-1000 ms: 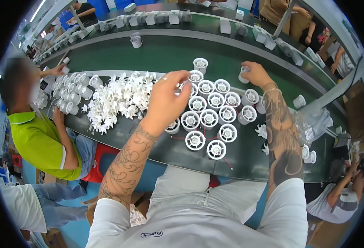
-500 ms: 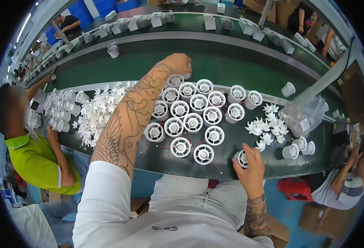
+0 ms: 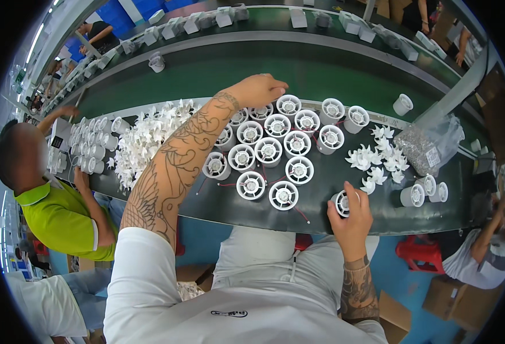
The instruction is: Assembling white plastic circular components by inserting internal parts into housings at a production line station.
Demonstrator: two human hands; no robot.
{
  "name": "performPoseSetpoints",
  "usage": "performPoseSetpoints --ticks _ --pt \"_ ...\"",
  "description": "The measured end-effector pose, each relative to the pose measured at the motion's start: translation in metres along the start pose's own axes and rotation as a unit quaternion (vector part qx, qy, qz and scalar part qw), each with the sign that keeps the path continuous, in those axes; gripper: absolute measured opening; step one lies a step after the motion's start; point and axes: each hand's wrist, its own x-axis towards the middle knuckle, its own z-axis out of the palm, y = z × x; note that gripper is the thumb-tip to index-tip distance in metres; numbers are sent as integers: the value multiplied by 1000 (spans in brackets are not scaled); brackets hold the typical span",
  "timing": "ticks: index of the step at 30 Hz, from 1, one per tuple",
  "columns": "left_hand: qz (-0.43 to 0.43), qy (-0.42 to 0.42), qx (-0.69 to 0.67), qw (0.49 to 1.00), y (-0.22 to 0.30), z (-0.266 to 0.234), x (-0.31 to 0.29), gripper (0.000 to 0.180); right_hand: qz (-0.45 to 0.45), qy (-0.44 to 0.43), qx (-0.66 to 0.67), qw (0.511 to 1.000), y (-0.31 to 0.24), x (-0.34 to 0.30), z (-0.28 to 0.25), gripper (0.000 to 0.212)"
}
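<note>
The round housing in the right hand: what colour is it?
White; the round housing shows best in the head view.

I've wearer in wht tee (image 3: pixel 252 329), short slvs (image 3: pixel 141 269) | sm dk oval logo (image 3: pixel 229 313) on chest | lt gry trousers (image 3: pixel 252 258) w/ pale drawstring (image 3: pixel 294 268) | L forearm (image 3: pixel 169 166): fine-line tats, feathered wing nr elbow | R forearm (image 3: pixel 358 292): denser shaded tats; thin wrist band (image 3: pixel 357 264), bracelet or ink unclear from my end
</note>
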Motion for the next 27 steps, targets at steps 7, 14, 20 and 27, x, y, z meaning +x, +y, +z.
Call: performPoseSetpoints --ticks 7,14,20,27 --pt "-26 14 -34 999 1 6 -4 33 9 8 -3 1000 -1 -2 1 52" --pt "7 10 -40 999 -10 4 7 28 5 19 -12 1000 -2 -2 2 51" --pt "-17 -12 -90 996 -20 -7 13 26 16 9 -4 1000 0 -3 3 51" --pt "56 -6 -13 998 5 -5 11 26 -14 43 -33 998 3 -1 5 51"
